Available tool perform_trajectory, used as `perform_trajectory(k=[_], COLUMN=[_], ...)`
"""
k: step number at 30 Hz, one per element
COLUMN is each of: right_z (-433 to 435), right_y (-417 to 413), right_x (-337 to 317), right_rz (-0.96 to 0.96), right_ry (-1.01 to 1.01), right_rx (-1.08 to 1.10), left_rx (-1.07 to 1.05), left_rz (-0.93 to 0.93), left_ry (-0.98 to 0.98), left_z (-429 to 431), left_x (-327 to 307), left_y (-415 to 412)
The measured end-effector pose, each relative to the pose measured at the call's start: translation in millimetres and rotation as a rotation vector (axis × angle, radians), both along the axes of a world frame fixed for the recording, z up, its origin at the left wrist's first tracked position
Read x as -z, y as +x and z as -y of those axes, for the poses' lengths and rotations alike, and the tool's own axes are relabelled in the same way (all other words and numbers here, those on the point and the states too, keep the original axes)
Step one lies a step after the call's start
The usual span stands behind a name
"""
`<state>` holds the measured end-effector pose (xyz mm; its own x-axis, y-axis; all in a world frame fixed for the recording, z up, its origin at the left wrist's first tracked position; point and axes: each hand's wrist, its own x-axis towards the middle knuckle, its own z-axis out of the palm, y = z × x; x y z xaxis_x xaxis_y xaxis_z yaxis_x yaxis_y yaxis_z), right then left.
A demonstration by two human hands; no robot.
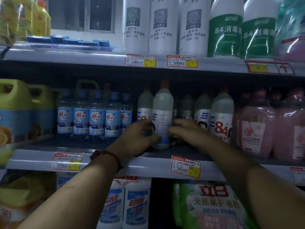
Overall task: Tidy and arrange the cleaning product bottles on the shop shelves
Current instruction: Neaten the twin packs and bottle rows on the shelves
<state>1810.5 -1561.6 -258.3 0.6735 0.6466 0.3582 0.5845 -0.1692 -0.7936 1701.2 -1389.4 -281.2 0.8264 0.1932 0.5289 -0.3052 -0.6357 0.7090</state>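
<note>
left hand (140,136) | right hand (186,133) | clasp smooth cylindrical plastic bottle (162,113)

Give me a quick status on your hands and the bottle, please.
Both gripping: left hand, right hand, on the white bottle. It stands upright at the shelf front, back label out. Crowded: neighbouring bottles close left and right.

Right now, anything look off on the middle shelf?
Yes: the red-capped bottle gripped by the left hand and right hand shows its fine-print back label, while the 84 bottle beside it faces front.
</note>
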Motion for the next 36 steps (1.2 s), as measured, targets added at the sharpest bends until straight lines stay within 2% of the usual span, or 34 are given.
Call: perform_trajectory(k=[6, 10, 15, 19, 24, 26, 30, 36], right_z=[-20, -19, -20, -18, -12, -6, 15, 29], right_y=[-5, -5, -7, -16, -18, -15, 11, 20], right_x=[6, 5, 6, 5, 5, 5, 6, 11], right_rz=[-0.142, -0.083, -0.104, 0.011, -0.037, 0.017, 0.341, 0.501], right_ry=[0.081, 0.138, 0.086, 0.059, 0.162, 0.154, 0.080, 0.040], right_rx=[-0.081, -0.045, -0.086, -0.093, -0.132, -0.029, 0.541, 0.788], left_rx=[-0.038, -0.181, -0.048, -0.085, -0.047, -0.063, -0.135, -0.270], left_rz=[0.045, 0.130, 0.035, 0.063, 0.051, 0.051, 0.092, 0.114], left_ry=[-0.023, 0.063, -0.077, -0.054, -0.025, -0.029, -0.090, -0.059], left_z=[-6, -1, -6, -7, -2, -5, -3, -6], left_x=[2, 4, 0, 2, 0, 0, 6, 6], left_y=[3, 3, 0, -1, -1, -2, -2, 1])
